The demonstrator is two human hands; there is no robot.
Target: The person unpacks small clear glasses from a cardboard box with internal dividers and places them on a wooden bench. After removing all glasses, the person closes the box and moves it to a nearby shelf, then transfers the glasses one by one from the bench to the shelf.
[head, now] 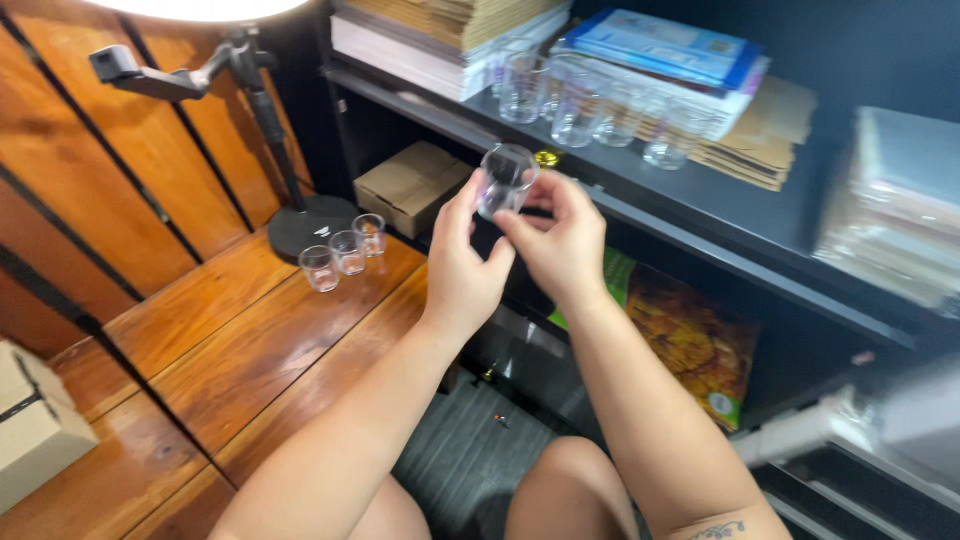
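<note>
Holding a small clear glass (505,178) between them, the left hand (462,268) and right hand (560,240) each keep their grip clamped on it, just in front of a dark shelf (700,205) carrying more glasses (590,105). Three similar glasses (345,252) stand on the wooden surface (230,330) by a lamp base (305,225).

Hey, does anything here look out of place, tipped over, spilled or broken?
Nothing stands out. Both hands, left hand and right hand, hold a small clear glass intact. Three matching glasses stand upright on the wooden surface, and more glasses stand upright on the shelf. No spill visible.
</note>
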